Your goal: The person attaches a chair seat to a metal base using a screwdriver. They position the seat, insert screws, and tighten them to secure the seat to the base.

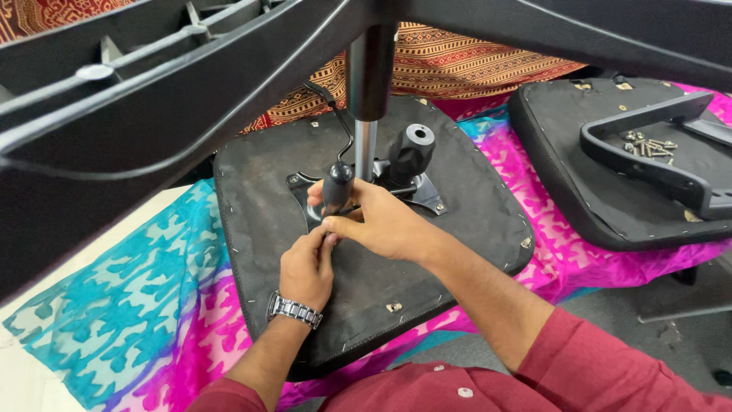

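**Inspector:** Head view, the only one. An upturned chair seat [366,252] lies underside up on a patterned pink and blue cloth [130,305], near its middle. A metal plate [423,191] sits on the seat's centre, with the gas column [366,145] rising from it to the chair base [152,99] overhead.

**Clerk:** And the hands?

**Inspector:** The right hand [381,221] is curled closed around the lower part of a black-handled lever [337,187] just beside the column. The left hand [305,267], wristwatch [294,309] on it, has its fingertips pinched together right under the right hand's fingers, touching them. What it pinches is hidden; I cannot tell.

**Clerk:** Progress?

**Inspector:** In my judgement, partway. Plate, column, base and a round black knob [412,152] appear mounted. A fitting point near the seat's front edge [393,307] appears bare. Toward the cloth's right edge lies a second seat pad [579,191], carrying a loose armrest [648,145] and a heap of screws [648,145] unused. So the armrests look yet to be fitted.
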